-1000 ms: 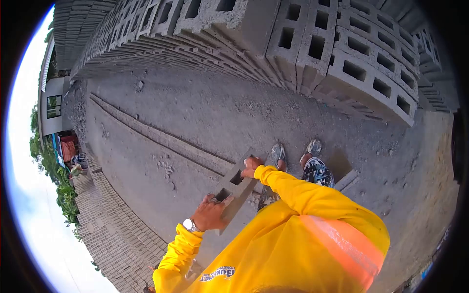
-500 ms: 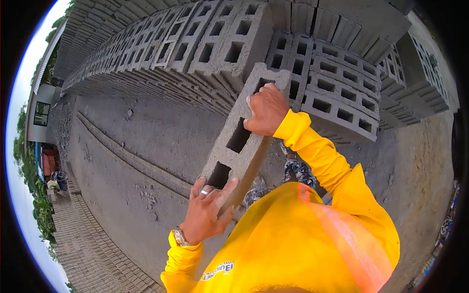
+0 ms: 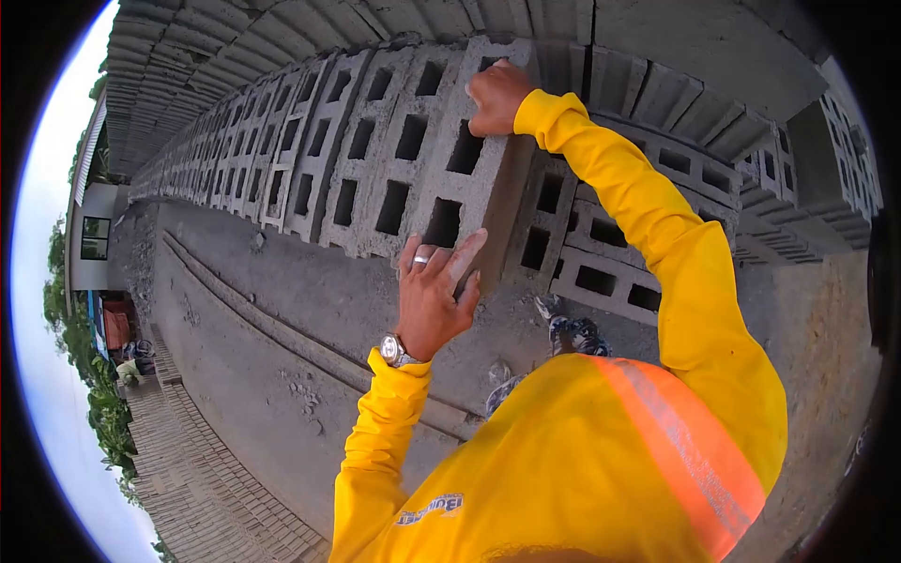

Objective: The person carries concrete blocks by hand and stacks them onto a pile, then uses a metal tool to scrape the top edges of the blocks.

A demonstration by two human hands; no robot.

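A grey hollow concrete block (image 3: 453,183) with rectangular holes stands at the near end of a long row of like blocks (image 3: 347,141), in line with them. My right hand (image 3: 500,97) grips its far end, fingers hooked over by the end hole. At the near end, my left hand (image 3: 436,289) is closed round the lower edge, its fingers at the hole there and its thumb along the side. A ring and a wristwatch (image 3: 391,350) show on the left. Yellow sleeves cover both arms.
More blocks are stacked to the right (image 3: 601,253), and a higher tier (image 3: 694,56) rises behind. A long rail-like strip (image 3: 282,328) crosses the dusty ground. Paving-like rows (image 3: 206,479) lie at lower left, near a building (image 3: 94,235).
The block has moved up and away from my body, from in front of the row to its near end. Both hands have travelled with it and keep their hold.
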